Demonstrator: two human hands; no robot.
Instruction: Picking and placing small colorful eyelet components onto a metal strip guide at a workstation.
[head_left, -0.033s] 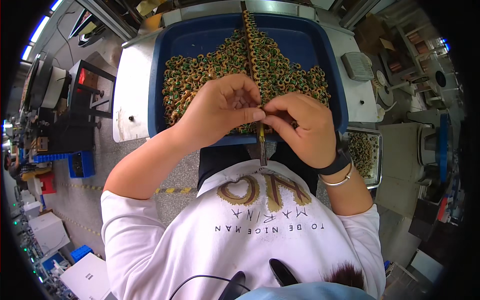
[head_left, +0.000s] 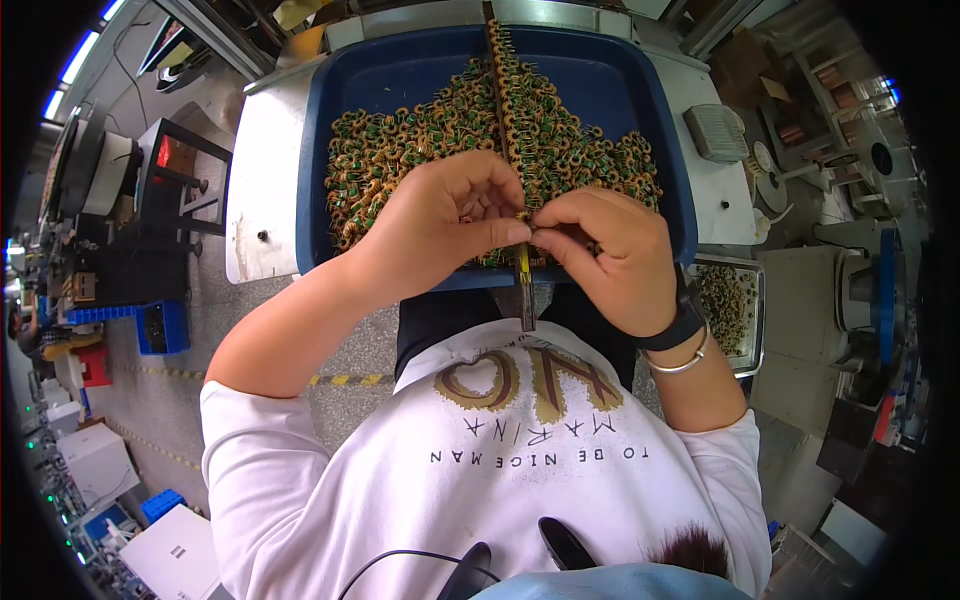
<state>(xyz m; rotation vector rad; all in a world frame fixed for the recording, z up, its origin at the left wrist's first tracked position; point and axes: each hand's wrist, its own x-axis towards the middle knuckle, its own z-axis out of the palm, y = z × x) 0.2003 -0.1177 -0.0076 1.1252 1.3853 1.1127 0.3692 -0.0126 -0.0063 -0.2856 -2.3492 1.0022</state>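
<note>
Atop the white counter (head_left: 265,190), near the front of a blue tray (head_left: 679,190), a mostly hidden coil (head_left: 524,215) seems pinched by the fingers of the right hand (head_left: 612,245) over a dark bar (head_left: 526,295); whether the curled left hand (head_left: 432,218) is closed on it cannot be told. Beyond, many loose coils (head_left: 425,145) are left heaped, while a row (head_left: 509,92) is already lined along the bar.

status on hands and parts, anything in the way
Left hand, right hand: fingers close together at dark bar, any held piece unclear. Ring-shaped parts heaped in blue tray. No obstruction visible.
</note>
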